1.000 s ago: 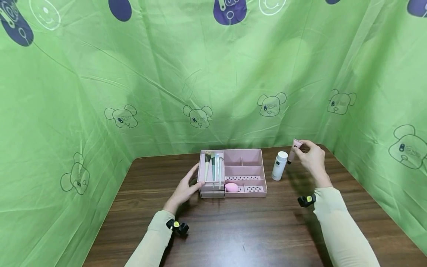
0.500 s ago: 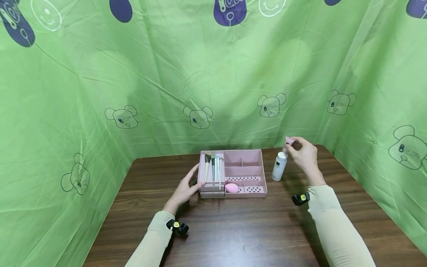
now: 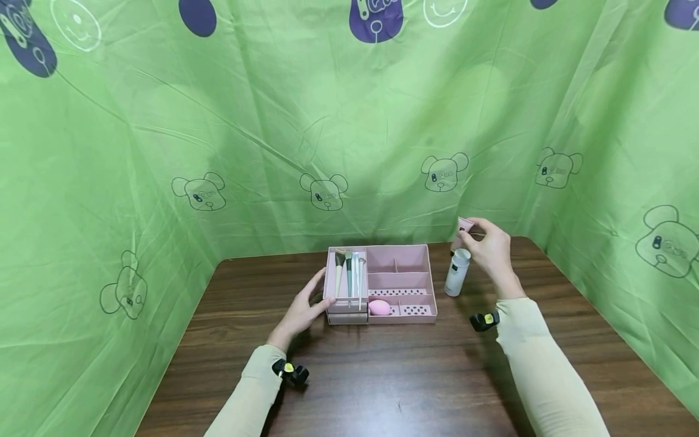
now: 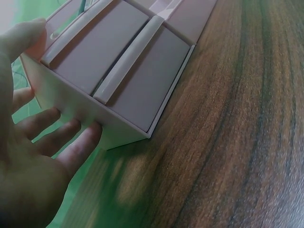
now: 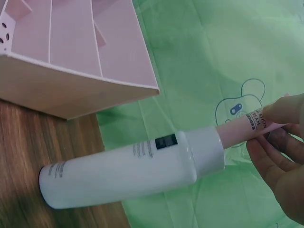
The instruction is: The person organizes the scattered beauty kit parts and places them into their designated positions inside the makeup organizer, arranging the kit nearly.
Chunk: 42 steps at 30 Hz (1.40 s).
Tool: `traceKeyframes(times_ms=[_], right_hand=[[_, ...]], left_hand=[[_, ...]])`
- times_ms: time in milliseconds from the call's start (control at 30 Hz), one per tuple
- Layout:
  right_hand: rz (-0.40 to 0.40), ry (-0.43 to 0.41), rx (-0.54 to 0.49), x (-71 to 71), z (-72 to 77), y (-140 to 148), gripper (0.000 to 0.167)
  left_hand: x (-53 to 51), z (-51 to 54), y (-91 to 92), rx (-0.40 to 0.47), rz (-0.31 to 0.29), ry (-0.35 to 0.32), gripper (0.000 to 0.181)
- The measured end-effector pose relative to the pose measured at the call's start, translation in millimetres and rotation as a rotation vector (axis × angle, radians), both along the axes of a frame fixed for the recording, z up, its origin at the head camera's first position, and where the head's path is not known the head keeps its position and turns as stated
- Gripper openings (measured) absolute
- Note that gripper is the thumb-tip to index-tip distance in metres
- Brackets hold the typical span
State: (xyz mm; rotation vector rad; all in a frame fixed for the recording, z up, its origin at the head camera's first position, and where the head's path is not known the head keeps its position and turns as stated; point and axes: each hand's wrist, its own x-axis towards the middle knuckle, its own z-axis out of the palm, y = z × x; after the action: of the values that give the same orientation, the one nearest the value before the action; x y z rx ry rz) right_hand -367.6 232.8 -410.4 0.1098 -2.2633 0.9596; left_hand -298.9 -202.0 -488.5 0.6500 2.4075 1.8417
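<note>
My right hand point(image 3: 493, 247) pinches a small pink cream tube point(image 3: 464, 225) near its flat end. Its dark cap end points down behind a white bottle point(image 3: 457, 273), which stands on the table. In the right wrist view the bottle's lid hides the lower part of the tube point(image 5: 240, 130). My left hand point(image 3: 297, 311) rests at the left side of a pink organizer point(image 3: 401, 249). In the left wrist view its fingers point(image 4: 78, 147) touch the side wall, fairly straight, while the thumb lies by the upper edge.
Several makeup brushes point(image 3: 349, 273) lie in the organizer's left top tray. A pink makeup sponge point(image 3: 379, 308) sits in a front compartment. Two drawer fronts point(image 4: 147, 78) face the near side. Green printed cloth point(image 3: 382, 133) hangs round the wooden table point(image 3: 393, 376).
My right hand has carried the cream tube leftward and slightly farther back, from the right of the white bottle to behind it. The left hand and organizer have stayed put.
</note>
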Motion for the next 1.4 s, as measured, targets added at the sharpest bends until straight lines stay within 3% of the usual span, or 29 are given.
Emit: traceKeyframes(times_ms=[367,600,667,1067,1100,1300,1400], right_hand=[[0.045,-0.002,0.002,0.7,3.8,-18,0.031],[0.066,-0.011,0.007,3.6,5.9,-28,0.033],[0.072,-0.007,0.009,4.9,6.9,-30,0.033],[0.114,0.02,0.003,13.1,14.5,-42,0.033],[0.114,0.026,0.005,13.3,14.9,-43,0.034],[0.142,0.029,-0.007,13.5,16.1,-50,0.033],[0.15,0.017,-0.013,12.7,15.6,-55,0.033]], left_hand=[[-2.3,-3.0,-1.4,-0.018,0.002,0.005,0.079],[-17.7,-26.8,-5.3,-0.001,0.028,0.018,0.08],[-19.1,-29.4,-5.6,0.001,0.038,0.02,0.079],[-17.5,-32.1,-5.7,-0.003,0.053,0.019,0.079],[-15.2,-28.1,-5.1,-0.003,0.048,0.015,0.079],[-15.7,-28.2,-5.4,-0.008,0.054,0.013,0.079],[-18.2,-32.2,-5.7,-0.006,0.06,0.018,0.078]])
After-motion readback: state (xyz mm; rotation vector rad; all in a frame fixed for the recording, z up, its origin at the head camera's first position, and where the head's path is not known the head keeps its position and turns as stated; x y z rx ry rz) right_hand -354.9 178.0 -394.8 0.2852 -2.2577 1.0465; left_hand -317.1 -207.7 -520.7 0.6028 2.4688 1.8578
